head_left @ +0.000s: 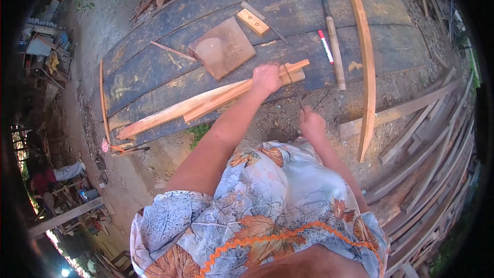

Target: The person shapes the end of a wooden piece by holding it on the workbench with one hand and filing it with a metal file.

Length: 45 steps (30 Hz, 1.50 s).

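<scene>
My left hand (266, 78) is closed over the right end of two long pale wood strips (206, 104), which lie together along the near edge of the dark plank table. In my right hand (312, 122), just off that edge, is the lower end of a long, thin dark blade (293, 85). The blade slants up across the strips, right beside my left hand. Its handle is hidden in my fist, and I cannot tell whether it has teeth. Beyond my left hand lie a square wooden board (222, 49) and a small block with holes (253, 22).
On the plank table (175, 46) are a red-capped marker (325, 46), a long-handled curved sickle (335, 54) and a thin chisel-like tool (265, 20). A long wood bar (366, 67) overhangs the near edge at right. Stacked timber (432, 149) fills the ground on the right.
</scene>
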{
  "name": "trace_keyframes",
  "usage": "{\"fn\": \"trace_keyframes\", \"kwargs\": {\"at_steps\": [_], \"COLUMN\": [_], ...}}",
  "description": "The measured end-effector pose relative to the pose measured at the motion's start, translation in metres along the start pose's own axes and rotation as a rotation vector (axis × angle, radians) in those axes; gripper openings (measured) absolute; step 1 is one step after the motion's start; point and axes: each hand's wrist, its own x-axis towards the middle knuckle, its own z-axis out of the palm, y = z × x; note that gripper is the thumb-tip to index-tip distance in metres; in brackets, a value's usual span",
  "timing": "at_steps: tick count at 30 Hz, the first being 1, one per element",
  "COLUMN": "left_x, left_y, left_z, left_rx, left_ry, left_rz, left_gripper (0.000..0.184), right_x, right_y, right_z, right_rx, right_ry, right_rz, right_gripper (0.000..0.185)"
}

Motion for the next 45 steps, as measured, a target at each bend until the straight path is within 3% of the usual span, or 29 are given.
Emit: {"fn": "trace_keyframes", "kwargs": {"at_steps": [6,13,21,27,36,42,45], "left_x": [-0.002,-0.001,0.002,0.003,-0.001,0.004,0.004], "left_y": [0.004,-0.002,0.002,-0.002,0.006,-0.001,0.000], "left_z": [-0.004,0.003,0.001,0.006,-0.002,0.005,0.006], "left_rx": [0.005,0.016,0.023,0.029,0.028,0.041,0.053], "left_ry": [-0.019,-0.010,-0.008,0.015,-0.007,0.003,0.022], "left_rz": [-0.007,0.009,-0.008,0.007,-0.013,0.005,0.010], "left_gripper": [0.036,0.037,0.036,0.036,0.037,0.038,0.039], "right_x": [0.052,-0.011,0.056,-0.015,0.054,-0.015,0.011], "right_y": [-0.018,0.004,-0.015,0.009,-0.017,0.006,0.002], "right_z": [0.007,-0.003,0.012,-0.003,0.010,-0.005,0.007], "right_rx": [-0.035,-0.050,-0.007,-0.027,0.009,-0.064,-0.018], "right_ry": [0.002,-0.084,0.035,-0.064,0.080,-0.057,0.011], "right_rz": [-0.015,0.056,-0.035,0.052,-0.053,0.060,0.000], "right_gripper": [0.023,0.022,0.020,0.021,0.022,0.022,0.021]}}
